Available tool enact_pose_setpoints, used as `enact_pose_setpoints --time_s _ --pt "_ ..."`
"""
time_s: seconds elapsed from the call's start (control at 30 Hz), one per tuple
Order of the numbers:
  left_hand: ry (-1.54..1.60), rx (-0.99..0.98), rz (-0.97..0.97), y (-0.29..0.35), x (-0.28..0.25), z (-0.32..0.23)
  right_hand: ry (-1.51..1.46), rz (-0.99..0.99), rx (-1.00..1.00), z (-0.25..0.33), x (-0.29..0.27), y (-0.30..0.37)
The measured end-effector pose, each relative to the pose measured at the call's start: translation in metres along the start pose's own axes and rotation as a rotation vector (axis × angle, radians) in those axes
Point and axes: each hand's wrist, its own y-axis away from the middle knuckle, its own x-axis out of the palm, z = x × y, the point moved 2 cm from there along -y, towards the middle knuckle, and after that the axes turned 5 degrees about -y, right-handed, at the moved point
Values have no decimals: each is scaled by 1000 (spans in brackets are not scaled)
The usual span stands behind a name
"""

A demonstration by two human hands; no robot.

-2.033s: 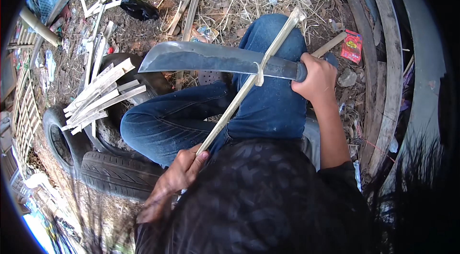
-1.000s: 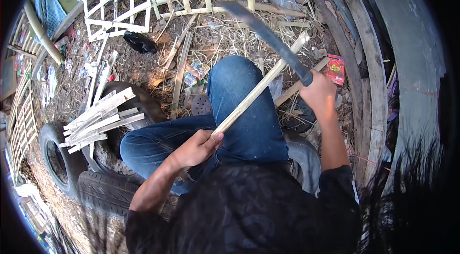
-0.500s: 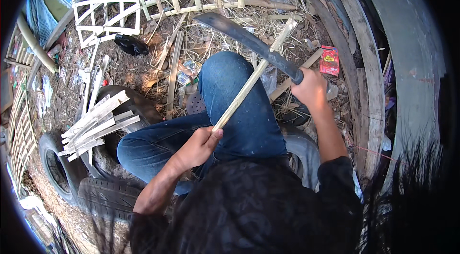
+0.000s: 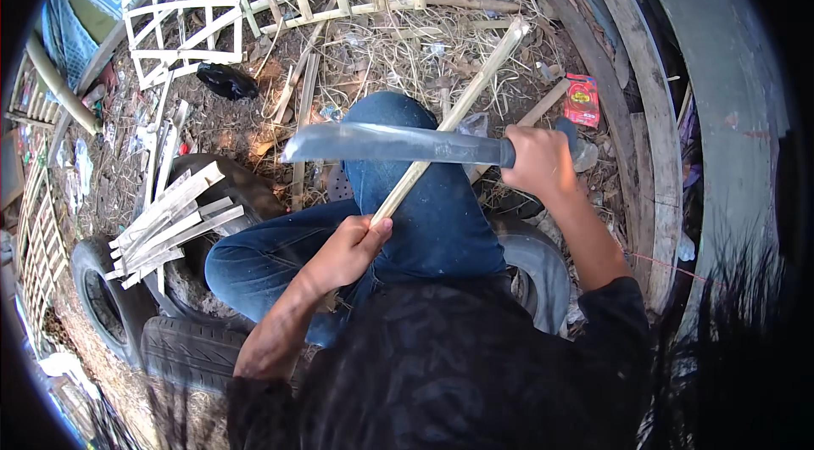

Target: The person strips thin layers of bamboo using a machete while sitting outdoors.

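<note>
My left hand [image 4: 349, 248] is closed around the lower end of a pale bamboo strip [image 4: 485, 81], which slants up and to the right across my raised knee. In my right hand [image 4: 543, 163] is the dark handle of a machete [image 4: 381, 143]. Its wide blade points left and lies across the strip just above the knee, slightly blurred by motion. Whether the edge touches the strip, I cannot tell. Beside my left leg, a bundle of split bamboo strips [image 4: 174, 217] rests on an old tyre.
More tyres [image 4: 106, 297] lie at left and under me. Woven bamboo lattices [image 4: 182, 34] stand at the far side. A black plastic bag [image 4: 227, 81], a red packet [image 4: 582, 100] and shavings litter the ground. Long wooden planks [image 4: 649, 128] run along the right.
The machete has come nearer to me along the strip, and its blade has turned from slanting up-left to nearly level. My left hand holds the strip in almost the same place.
</note>
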Motion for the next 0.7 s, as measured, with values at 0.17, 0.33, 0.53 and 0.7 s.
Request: enact_pose_setpoints --time_s 0.17,0.33,0.53,0.7 --pt "-14 62 35 -10 4 -6 45 -115 443 -52 -16 -32" --pt "-78 32 -89 -3 2 -6 81 15 70 -32 -6 -26" --pt "-16 -71 29 -2 1 -7 25 -215 452 -52 -23 -36" --pt "7 -14 14 8 8 8 83 -116 373 -58 -20 -36"
